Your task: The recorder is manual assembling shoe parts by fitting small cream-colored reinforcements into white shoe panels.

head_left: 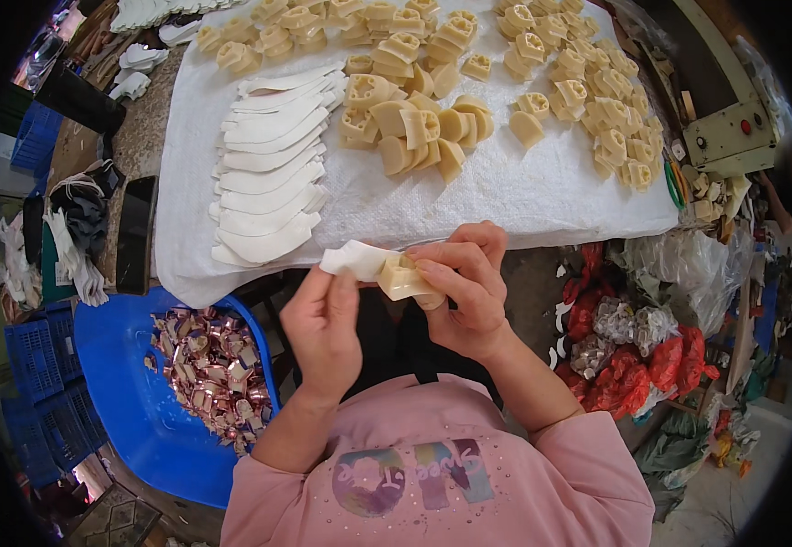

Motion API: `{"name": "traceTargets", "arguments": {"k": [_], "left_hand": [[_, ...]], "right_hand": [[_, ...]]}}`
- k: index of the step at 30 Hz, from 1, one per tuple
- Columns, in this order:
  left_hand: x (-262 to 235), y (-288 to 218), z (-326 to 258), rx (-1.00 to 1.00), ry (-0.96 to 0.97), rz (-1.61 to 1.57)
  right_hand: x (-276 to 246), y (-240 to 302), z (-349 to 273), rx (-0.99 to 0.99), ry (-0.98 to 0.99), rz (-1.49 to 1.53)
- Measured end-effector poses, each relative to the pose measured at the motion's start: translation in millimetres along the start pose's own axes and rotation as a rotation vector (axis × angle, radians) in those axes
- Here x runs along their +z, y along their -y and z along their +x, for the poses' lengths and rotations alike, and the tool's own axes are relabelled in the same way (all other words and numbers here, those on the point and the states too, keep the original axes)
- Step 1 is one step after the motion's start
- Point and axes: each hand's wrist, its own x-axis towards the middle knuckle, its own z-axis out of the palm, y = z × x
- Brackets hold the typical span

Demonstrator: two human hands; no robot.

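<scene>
Just past the table's near edge, my left hand (pixel 326 324) is closed on a thin white heel cover (pixel 357 259), pinching its left part. My right hand (pixel 471 296) grips a cream plastic shoe heel (pixel 399 279), with its hollow side up. The cover's right end touches or overlaps the heel's left side; the exact contact is hidden by fingers. Ahead on the left, a fanned row of similar white covers (pixel 268 173) lies overlapping on the table. More cream heels (pixel 423 128) are piled beyond my hands, with another large group (pixel 610 109) at the right.
White woven sheeting (pixel 396 214) covers the table. At the lower left stands a blue tub (pixel 131 401) holding many shiny pink pieces (pixel 218 374). A dark phone-like slab (pixel 137 232) lies by the table's left side. Red plastic bags (pixel 619 378) and a machine (pixel 729 137) are at the right.
</scene>
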Motion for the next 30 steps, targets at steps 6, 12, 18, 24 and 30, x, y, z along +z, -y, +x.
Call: {"name": "traceTargets", "arguments": {"k": [6, 12, 18, 24, 30], "left_hand": [[-3.5, -7.6, -2.9, 0.065, -0.042, 0.382], [3.2, 9.8, 0.4, 0.419, 0.002, 0.576], [2.6, 8.4, 2.4, 0.606, 0.052, 0.889], [-9.6, 8.4, 4.5, 0.274, 0.091, 0.477], [-6.9, 15.2, 12.7, 0.287, 0.126, 0.298]], "right_hand": [[-19.0, 24.2, 26.0, 0.074, 0.379, -0.368], [-22.2, 23.2, 24.6, 0.185, 0.518, -0.327], [-19.8, 12.5, 21.7, 0.139, 0.517, -0.315], [-21.0, 4.3, 15.6, 0.204, 0.382, -0.069], [-25.8, 4.6, 11.9, 0.338, 0.446, 0.222]]}}
